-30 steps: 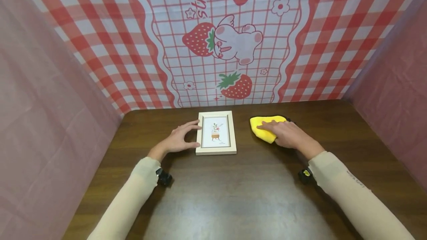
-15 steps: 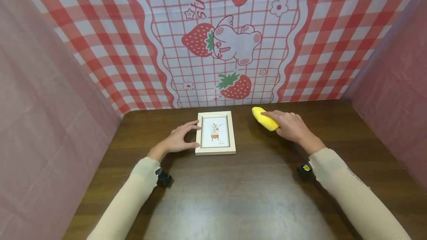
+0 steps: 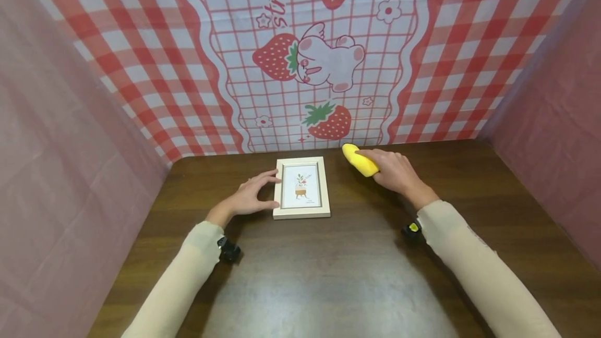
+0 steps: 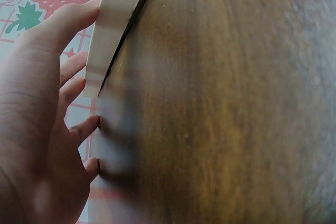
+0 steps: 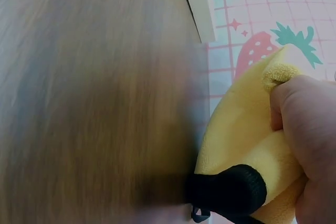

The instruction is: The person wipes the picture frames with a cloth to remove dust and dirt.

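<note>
A cream-bordered picture frame with a potted-plant print lies face up on the table. Along its left edge rests my left hand, thumb and fingers spread apart and touching the side of the border. The left wrist view shows the thumb against the frame's side, with other fingertips down by the tabletop. To the right of the frame, my right hand pinches a folded yellow cleaning cloth, raised over the table. Black edging shows on the cloth in the right wrist view.
The brown wooden table ends against a red-and-white strawberry-print curtain at the back. Pink drapes stand at the left and on the right side. Small black cameras sit on both wrists.
My right hand has gathered up the cloth, which lay flatter on the table before, lifted it and moved left toward the frame. My left hand and the frame stay in place.
</note>
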A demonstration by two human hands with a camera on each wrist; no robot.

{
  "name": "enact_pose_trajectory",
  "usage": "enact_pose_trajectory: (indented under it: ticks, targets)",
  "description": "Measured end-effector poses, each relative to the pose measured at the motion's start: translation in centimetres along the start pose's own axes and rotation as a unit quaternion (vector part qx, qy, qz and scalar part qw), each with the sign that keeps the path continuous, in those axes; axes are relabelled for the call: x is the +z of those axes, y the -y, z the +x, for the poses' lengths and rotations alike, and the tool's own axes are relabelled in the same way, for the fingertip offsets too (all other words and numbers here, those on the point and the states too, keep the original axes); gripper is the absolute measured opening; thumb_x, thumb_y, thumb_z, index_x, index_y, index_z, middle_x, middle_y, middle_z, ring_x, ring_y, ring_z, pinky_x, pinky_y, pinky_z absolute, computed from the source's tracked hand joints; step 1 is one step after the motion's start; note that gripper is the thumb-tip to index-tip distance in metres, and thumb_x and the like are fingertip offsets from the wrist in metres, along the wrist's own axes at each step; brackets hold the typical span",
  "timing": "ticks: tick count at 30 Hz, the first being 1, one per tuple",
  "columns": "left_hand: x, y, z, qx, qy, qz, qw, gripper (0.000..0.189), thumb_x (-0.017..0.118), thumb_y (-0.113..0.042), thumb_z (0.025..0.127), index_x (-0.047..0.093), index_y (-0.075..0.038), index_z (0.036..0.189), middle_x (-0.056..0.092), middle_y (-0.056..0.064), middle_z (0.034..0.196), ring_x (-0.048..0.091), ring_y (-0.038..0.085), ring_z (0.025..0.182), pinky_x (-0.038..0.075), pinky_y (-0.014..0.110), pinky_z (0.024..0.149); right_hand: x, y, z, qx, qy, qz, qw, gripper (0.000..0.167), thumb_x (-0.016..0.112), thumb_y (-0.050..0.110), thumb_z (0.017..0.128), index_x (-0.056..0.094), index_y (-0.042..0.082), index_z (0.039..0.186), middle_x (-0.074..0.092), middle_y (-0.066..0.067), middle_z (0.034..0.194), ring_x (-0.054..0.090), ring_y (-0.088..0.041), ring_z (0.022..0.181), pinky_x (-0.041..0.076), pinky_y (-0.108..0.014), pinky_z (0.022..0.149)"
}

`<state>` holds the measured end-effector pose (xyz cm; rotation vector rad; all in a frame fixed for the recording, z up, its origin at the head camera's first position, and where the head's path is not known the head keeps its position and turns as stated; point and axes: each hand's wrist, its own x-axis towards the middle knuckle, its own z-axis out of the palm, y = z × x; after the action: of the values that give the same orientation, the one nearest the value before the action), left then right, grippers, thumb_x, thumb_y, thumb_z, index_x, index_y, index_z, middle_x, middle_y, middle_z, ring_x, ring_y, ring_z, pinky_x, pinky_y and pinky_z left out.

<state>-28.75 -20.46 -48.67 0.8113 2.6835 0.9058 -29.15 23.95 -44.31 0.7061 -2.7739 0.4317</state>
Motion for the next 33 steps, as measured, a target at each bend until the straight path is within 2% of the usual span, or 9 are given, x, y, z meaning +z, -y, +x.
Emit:
enact_pose_trajectory:
  ticks: [3, 6, 14, 19, 22, 26, 30, 33]
  targets:
    - [-0.2, -0.8, 0.0, -0.012, 0.006, 0.0, 0.9999, 0.075, 0.08, -0.049, 0.1, 0.056, -0.018, 0.164, 0.031, 0.011, 0.188, 0.027, 0.045, 0.175, 0.013, 0.083, 0.136, 0.3, 0.4, 0.5, 0.007, 0.002, 0.007, 1.0, 0.064, 0.078, -0.002, 0.092, 0.068, 0.011, 0.154, 0.077, -0.025, 0.143, 0.079, -0.048, 0.116, 0.065, -0.068, 0.093]
    - [-0.3, -0.9, -0.1, -0.016, 0.008, 0.0, 0.9998, 0.073, 0.08, -0.046, 0.101, 0.056, -0.019, 0.164, 0.032, 0.01, 0.188, 0.027, 0.043, 0.175, 0.013, 0.081, 0.137, 0.5, 1.0, 1.2, 0.011, 0.007, 0.013, 0.9998, 0.063, 0.077, -0.001, 0.093, 0.067, 0.01, 0.154, 0.077, -0.024, 0.144, 0.079, -0.046, 0.118, 0.064, -0.068, 0.097]
    - [0.1, 0.0, -0.1, 0.011, -0.005, -0.011, 0.9999, 0.078, 0.077, -0.063, 0.098, 0.057, -0.022, 0.162, 0.034, 0.01, 0.186, 0.03, 0.047, 0.173, 0.014, 0.085, 0.134, 1.0, 2.6, 3.1, 0.01, 0.02, 0.017, 0.9996, 0.062, 0.078, 0.001, 0.094, 0.068, 0.012, 0.154, 0.077, -0.023, 0.144, 0.078, -0.045, 0.119, 0.064, -0.067, 0.096]
    - [0.4, 0.8, 0.0, 0.02, -0.012, -0.002, 0.9997, 0.077, 0.072, -0.068, 0.101, 0.057, -0.023, 0.162, 0.036, 0.008, 0.186, 0.032, 0.045, 0.172, 0.017, 0.086, 0.132, 1.6, 3.7, 4.1, 0.005, 0.031, 0.015, 0.9994, 0.062, 0.078, 0.001, 0.094, 0.067, 0.012, 0.154, 0.077, -0.021, 0.145, 0.078, -0.043, 0.119, 0.064, -0.065, 0.096]
    - [0.3, 0.5, -0.1, 0.012, -0.008, -0.001, 0.9999, 0.074, 0.072, -0.062, 0.103, 0.057, -0.021, 0.163, 0.035, 0.01, 0.186, 0.031, 0.045, 0.173, 0.017, 0.086, 0.133, 1.8, 4.4, 4.5, 0.01, 0.036, 0.015, 0.9992, 0.062, 0.078, 0.002, 0.095, 0.067, 0.013, 0.155, 0.076, -0.02, 0.147, 0.077, -0.043, 0.12, 0.063, -0.065, 0.097]
    - [-0.3, -0.9, -0.3, -0.007, 0.008, -0.007, 0.9999, 0.071, 0.076, -0.047, 0.103, 0.056, -0.016, 0.163, 0.032, 0.013, 0.187, 0.027, 0.047, 0.174, 0.012, 0.083, 0.136, 2.2, 5.3, 5.0, 0.014, 0.041, 0.016, 0.9989, 0.062, 0.078, 0.003, 0.096, 0.066, 0.014, 0.156, 0.076, -0.018, 0.149, 0.077, -0.042, 0.123, 0.063, -0.064, 0.1]
    - [-0.3, -1.1, -0.4, -0.008, 0.006, 0.002, 0.9999, 0.07, 0.075, -0.047, 0.103, 0.056, -0.016, 0.163, 0.032, 0.013, 0.187, 0.028, 0.047, 0.174, 0.014, 0.083, 0.136, 2.7, 6.0, 5.4, 0.011, 0.061, 0.022, 0.9979, 0.061, 0.077, 0.004, 0.098, 0.065, 0.014, 0.157, 0.071, -0.017, 0.157, 0.074, -0.042, 0.132, 0.062, -0.065, 0.106]
    - [-0.2, -1.1, -0.4, -0.003, 0.001, 0.005, 1.0, 0.072, 0.074, -0.052, 0.103, 0.056, -0.017, 0.162, 0.033, 0.013, 0.187, 0.029, 0.048, 0.173, 0.016, 0.083, 0.135, 3.2, 6.2, 5.5, 0.009, 0.088, 0.028, 0.9957, 0.063, 0.076, 0.009, 0.1, 0.062, 0.017, 0.162, 0.061, -0.015, 0.169, 0.068, -0.042, 0.144, 0.059, -0.066, 0.111]
